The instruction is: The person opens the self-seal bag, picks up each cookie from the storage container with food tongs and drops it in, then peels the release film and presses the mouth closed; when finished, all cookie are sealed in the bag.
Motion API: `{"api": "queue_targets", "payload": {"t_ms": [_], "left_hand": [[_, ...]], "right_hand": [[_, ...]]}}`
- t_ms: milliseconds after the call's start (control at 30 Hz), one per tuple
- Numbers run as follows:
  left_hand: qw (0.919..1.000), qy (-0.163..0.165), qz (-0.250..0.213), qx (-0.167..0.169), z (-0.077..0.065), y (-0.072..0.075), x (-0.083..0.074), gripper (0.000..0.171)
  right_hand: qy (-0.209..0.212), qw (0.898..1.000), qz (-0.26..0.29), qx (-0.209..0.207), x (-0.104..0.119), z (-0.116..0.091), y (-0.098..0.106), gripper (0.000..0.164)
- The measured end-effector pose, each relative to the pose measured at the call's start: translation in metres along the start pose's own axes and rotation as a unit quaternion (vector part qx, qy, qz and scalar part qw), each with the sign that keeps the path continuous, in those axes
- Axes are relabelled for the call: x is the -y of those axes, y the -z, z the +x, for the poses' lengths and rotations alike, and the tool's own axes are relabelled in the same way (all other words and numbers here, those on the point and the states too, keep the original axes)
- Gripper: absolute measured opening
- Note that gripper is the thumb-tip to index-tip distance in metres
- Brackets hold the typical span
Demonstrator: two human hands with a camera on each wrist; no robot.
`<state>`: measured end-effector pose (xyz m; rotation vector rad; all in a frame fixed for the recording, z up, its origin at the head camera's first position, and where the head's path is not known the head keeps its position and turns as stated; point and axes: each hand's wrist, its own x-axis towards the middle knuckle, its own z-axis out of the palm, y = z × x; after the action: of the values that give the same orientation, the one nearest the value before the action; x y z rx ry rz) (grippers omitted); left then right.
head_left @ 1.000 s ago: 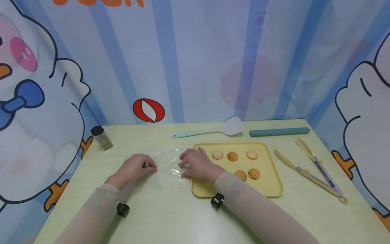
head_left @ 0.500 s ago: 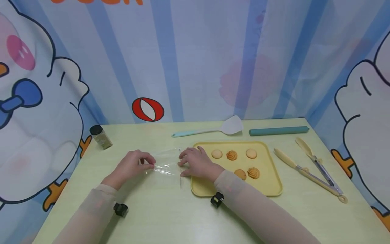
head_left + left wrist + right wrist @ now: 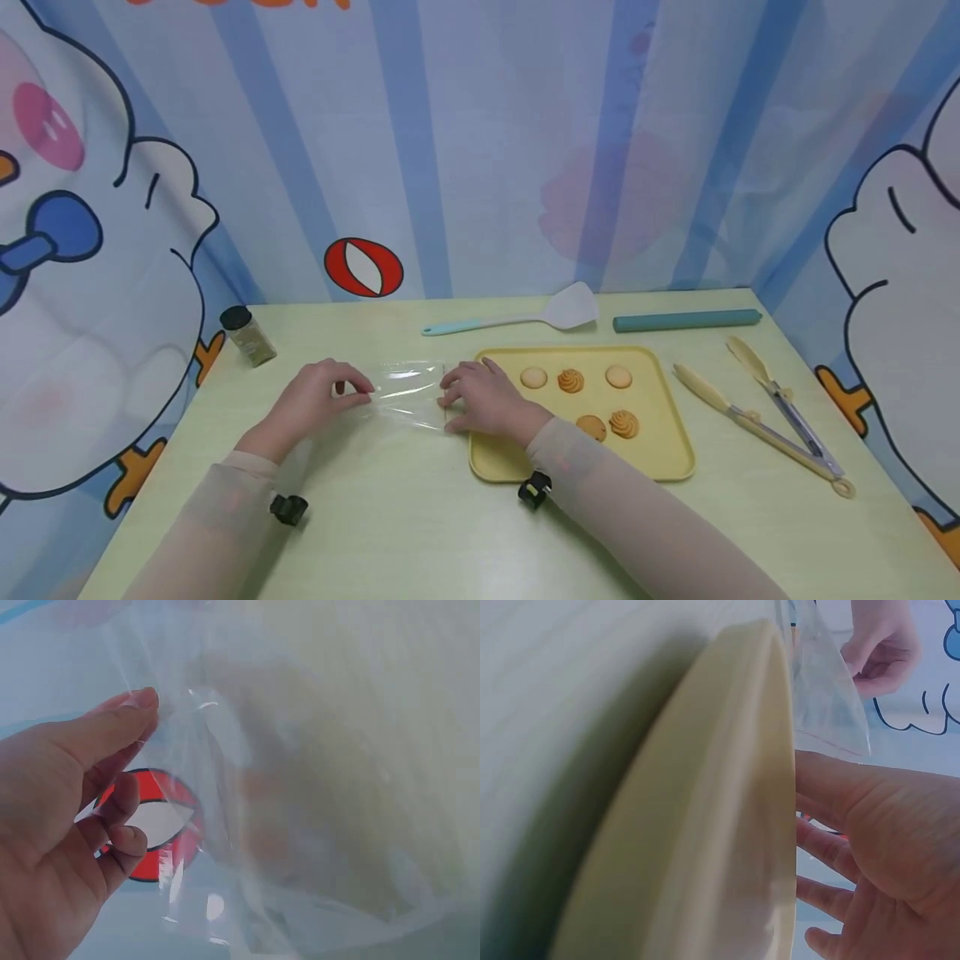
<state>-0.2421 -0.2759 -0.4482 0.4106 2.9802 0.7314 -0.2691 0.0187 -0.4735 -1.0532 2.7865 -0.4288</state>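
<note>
A clear plastic bag (image 3: 408, 396) spans the gap between the two hands, its surface shiny and creased. My left hand (image 3: 315, 404) pinches the bag's left end between thumb and forefinger; in the left wrist view the thin bag (image 3: 300, 825) spreads out from those fingertips. My right hand (image 3: 487, 400) rests at the bag's right edge, over the left side of a yellow tray (image 3: 667, 467). In the right wrist view its spread fingers (image 3: 829, 847) are partly hidden behind the tray's rim. Several cookies (image 3: 571, 382) lie on the tray.
Behind the tray lie a spatula (image 3: 573, 308) and a teal rolling pin (image 3: 686, 321). Tongs (image 3: 780, 425) lie spread at the right. A black-lidded spice jar (image 3: 249, 337) stands at the table's back left. A printed curtain (image 3: 495, 167) hangs behind the table (image 3: 420, 533).
My left hand has moved left and slightly away from me, pinching the bag and drawing it out. The bag looks more stretched. My right hand has stayed in place.
</note>
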Motion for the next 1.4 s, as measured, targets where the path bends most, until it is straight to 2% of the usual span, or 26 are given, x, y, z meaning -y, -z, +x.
{"api": "queue_targets", "payload": {"t_ms": [200,433,533,733,833,1033,1167,1300,1400], "left_hand": [[0.9986,-0.006,-0.020,-0.049,-0.003,0.014,0.005,0.015],[0.9965,-0.016,-0.023,-0.078,-0.002,0.019,0.008,0.013],[0.9972,-0.010,-0.027,-0.068,0.000,0.018,0.008,0.013],[0.9993,-0.006,-0.036,0.000,0.005,0.009,0.012,0.020],[0.9990,-0.012,-0.038,0.020,0.007,0.004,0.014,0.021],[0.9992,-0.018,-0.032,0.018,0.006,-0.003,0.016,0.015],[0.9992,-0.014,-0.032,0.018,0.004,-0.004,0.016,0.015],[0.9991,-0.019,-0.036,0.010,0.001,-0.003,0.015,0.015],[0.9991,-0.020,-0.038,0.005,-0.001,-0.002,0.014,0.014]], "right_hand": [[0.007,1.000,0.010,-0.003,-0.004,0.001,-0.001,0.043],[0.004,1.000,0.015,-0.007,-0.003,-0.001,0.002,0.043],[0.005,1.000,0.014,-0.007,-0.004,-0.001,0.004,0.044],[0.010,1.000,0.007,-0.010,-0.007,-0.001,0.004,0.044],[0.016,1.000,0.003,-0.010,-0.008,-0.001,0.003,0.044],[0.035,0.999,0.000,-0.016,-0.009,-0.004,-0.001,0.045],[0.055,0.997,0.001,-0.048,-0.009,-0.013,0.006,0.042],[0.060,0.994,0.011,-0.089,-0.015,-0.031,0.016,0.038],[0.042,0.993,0.035,-0.108,-0.026,-0.050,0.024,0.037]]}}
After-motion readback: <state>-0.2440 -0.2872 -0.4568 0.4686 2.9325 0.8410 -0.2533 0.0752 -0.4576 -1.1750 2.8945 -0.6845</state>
